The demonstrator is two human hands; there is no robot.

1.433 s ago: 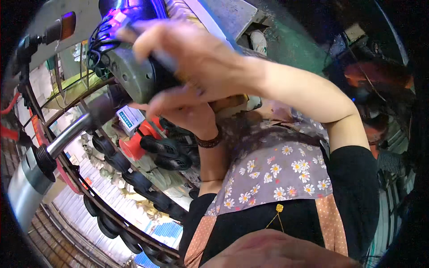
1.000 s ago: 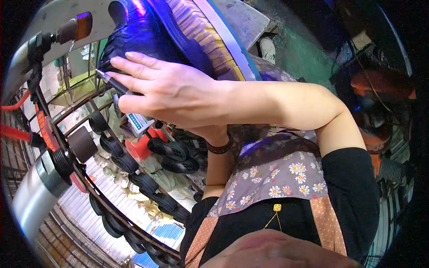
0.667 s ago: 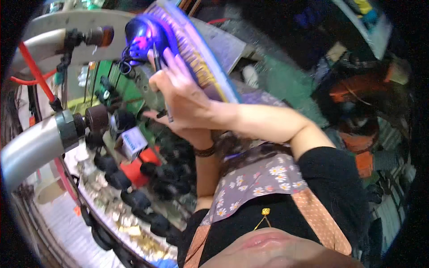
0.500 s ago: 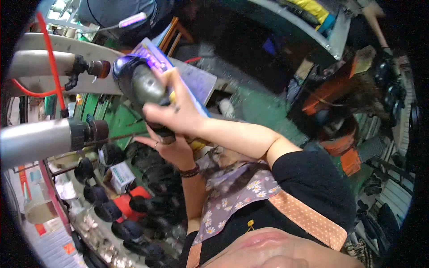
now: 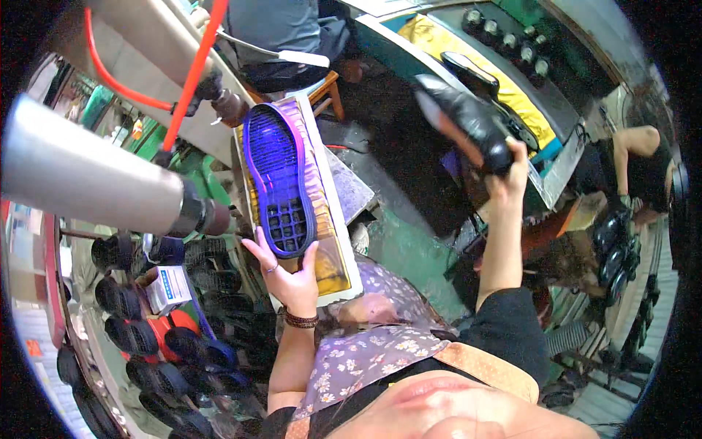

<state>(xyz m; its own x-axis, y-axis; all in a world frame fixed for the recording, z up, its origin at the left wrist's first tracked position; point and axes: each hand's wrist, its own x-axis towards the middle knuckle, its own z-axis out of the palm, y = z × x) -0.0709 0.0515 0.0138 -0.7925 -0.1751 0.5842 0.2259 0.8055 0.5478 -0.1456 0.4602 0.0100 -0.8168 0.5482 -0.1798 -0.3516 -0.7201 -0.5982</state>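
Note:
My left hand [image 5: 289, 282] grips the heel end of a shoe sole [image 5: 278, 175] between thumb and fingers. The sole's inner side faces up, with a ribbed forefoot and a grid of square hollows at the heel, under purple light. It lies over a long, stained, yellowish board [image 5: 333, 256] with a white edge. Out to the right, my right hand [image 5: 510, 175] holds a black leather shoe [image 5: 472, 124] by its heel, toe pointing away to the upper left. The shoe is slightly blurred and its brownish underside partly shows.
Two thick metal cylinders [image 5: 95, 161] with a red hose [image 5: 191, 80] reach in from the left. Several black soles [image 5: 139, 336] hang on a rack below. A bench with yellow cloth [image 5: 439, 36] and shoes stands far right. Other people are near a stool [image 5: 333, 99] and at the right.
My hands have separated. The right has swung right with the black shoe, while the left holds the sole over the board. The view has shifted too.

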